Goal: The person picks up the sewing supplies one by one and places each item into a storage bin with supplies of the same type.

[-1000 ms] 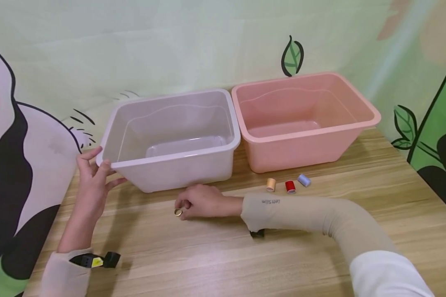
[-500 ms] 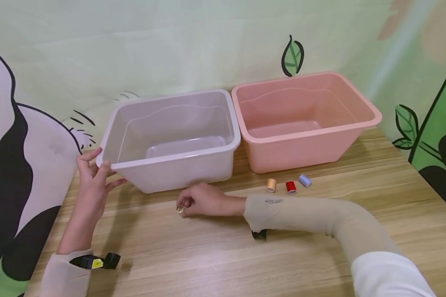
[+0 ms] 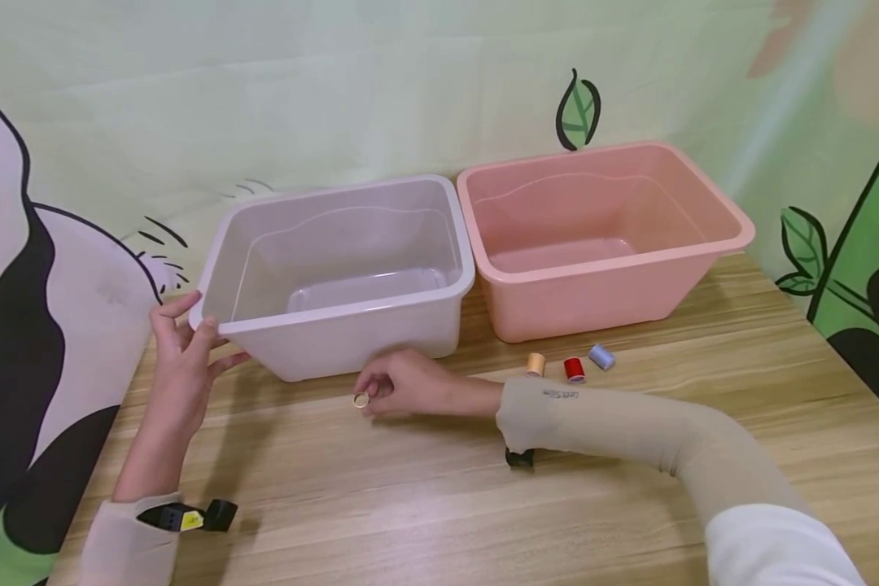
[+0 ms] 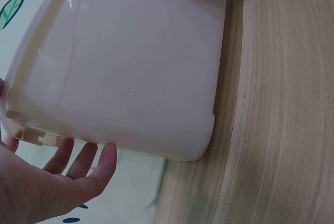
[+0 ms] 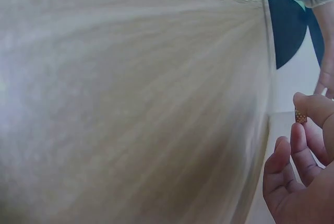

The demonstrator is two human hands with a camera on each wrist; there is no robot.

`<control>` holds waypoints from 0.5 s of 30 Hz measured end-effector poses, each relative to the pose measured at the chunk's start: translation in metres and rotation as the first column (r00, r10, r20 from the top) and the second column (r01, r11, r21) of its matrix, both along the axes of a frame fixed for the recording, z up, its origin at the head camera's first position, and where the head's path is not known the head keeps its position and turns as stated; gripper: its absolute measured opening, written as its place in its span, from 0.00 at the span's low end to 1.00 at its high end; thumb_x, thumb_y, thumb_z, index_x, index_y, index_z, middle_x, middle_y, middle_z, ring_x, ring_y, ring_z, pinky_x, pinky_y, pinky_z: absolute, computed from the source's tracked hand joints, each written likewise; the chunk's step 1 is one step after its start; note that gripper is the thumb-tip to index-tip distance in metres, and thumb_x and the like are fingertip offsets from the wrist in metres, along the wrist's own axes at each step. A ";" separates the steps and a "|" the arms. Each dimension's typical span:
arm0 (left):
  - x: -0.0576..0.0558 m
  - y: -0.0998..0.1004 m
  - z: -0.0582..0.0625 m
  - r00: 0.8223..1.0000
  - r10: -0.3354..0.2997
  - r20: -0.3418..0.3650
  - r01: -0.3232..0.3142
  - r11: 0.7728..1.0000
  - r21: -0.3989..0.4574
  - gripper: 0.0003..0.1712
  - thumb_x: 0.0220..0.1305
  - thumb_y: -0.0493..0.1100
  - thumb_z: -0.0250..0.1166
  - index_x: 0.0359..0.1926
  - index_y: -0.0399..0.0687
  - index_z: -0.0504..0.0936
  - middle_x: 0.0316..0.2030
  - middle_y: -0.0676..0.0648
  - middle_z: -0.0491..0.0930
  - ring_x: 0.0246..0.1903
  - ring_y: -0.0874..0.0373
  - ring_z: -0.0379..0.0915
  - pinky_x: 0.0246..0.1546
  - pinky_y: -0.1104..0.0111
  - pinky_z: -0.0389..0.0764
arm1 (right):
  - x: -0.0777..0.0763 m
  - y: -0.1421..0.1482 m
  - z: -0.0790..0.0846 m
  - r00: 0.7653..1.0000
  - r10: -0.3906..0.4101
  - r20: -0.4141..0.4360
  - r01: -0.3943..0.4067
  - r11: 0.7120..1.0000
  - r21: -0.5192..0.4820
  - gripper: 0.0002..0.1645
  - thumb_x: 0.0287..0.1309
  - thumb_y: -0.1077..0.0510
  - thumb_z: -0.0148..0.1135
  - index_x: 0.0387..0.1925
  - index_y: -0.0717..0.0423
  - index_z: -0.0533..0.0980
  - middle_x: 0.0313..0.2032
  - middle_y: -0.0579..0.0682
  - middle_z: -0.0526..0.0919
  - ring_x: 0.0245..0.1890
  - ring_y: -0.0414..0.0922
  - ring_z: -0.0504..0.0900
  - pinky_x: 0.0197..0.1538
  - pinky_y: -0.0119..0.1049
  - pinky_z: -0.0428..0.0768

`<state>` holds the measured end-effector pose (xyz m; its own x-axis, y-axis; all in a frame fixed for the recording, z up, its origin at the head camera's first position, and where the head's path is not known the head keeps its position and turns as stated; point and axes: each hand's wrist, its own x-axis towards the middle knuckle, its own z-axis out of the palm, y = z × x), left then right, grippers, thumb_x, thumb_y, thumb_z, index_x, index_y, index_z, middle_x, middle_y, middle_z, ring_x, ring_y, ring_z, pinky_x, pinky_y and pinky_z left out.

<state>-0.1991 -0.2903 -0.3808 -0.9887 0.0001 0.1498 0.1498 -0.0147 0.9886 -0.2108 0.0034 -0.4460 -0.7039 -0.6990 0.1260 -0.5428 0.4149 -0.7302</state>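
Gold-coloured metal ring (image 5: 300, 116), narrow band with a patterned outer face: 1 item, held between the thumb and fingertips of the right hand (image 3: 408, 382), in front of the near wall of the grey-white, rectangular plastic tub (image 3: 366, 342). The right hand is closed to a fine pinch, its remaining fingers bent; nothing else is seen in it. Whether the wood-grain table (image 3: 381, 505) is touched by the ring cannot be told.

Handling: the ring is judged light, stiff and not fragile; its metal may prove slippery, and it could easily be dropped. It is best taken by 2 opposite parts of the band, across the patterned face.

Left hand (image 3: 179, 366): the near left corner of the grey-white tub's rim is gripped, with the lower fingers spread beneath. The tub is judged light and slightly flexible, the rim being its firmest hold.

Also listed: 1 salmon-pink, rectangular plastic tub (image 3: 593, 295), placed just beside the first; 3 thread spools, pale orange (image 3: 535, 364), red (image 3: 574, 369) and light blue (image 3: 601, 356), set apart before it.
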 end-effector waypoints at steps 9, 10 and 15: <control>0.000 -0.001 -0.001 1.000 0.000 0.007 0.000 1.000 0.001 0.28 0.78 0.45 0.55 0.67 0.59 0.49 0.65 0.47 0.61 0.48 0.57 0.74 0.40 0.66 0.88 | 0.001 0.004 0.005 1.000 -0.002 -0.012 0.002 1.000 0.012 0.13 0.54 0.57 0.77 0.42 0.50 0.85 0.32 0.38 0.84 0.29 0.29 0.80 0.38 0.22 0.80; 0.000 -0.001 -0.001 1.000 -0.001 0.006 0.001 1.000 0.006 0.28 0.78 0.44 0.55 0.67 0.59 0.49 0.65 0.47 0.61 0.48 0.57 0.74 0.40 0.66 0.88 | 0.001 0.004 0.005 1.000 -0.002 -0.006 0.002 1.000 0.009 0.13 0.55 0.57 0.77 0.42 0.50 0.85 0.32 0.38 0.85 0.29 0.29 0.80 0.38 0.22 0.80; 0.000 0.000 0.001 1.000 0.000 0.011 0.000 1.000 0.013 0.28 0.78 0.44 0.55 0.67 0.59 0.49 0.65 0.47 0.61 0.48 0.57 0.75 0.40 0.67 0.88 | 0.001 0.005 0.006 1.000 -0.005 0.010 0.006 1.000 -0.016 0.13 0.54 0.59 0.76 0.42 0.51 0.85 0.32 0.39 0.85 0.28 0.29 0.81 0.37 0.22 0.81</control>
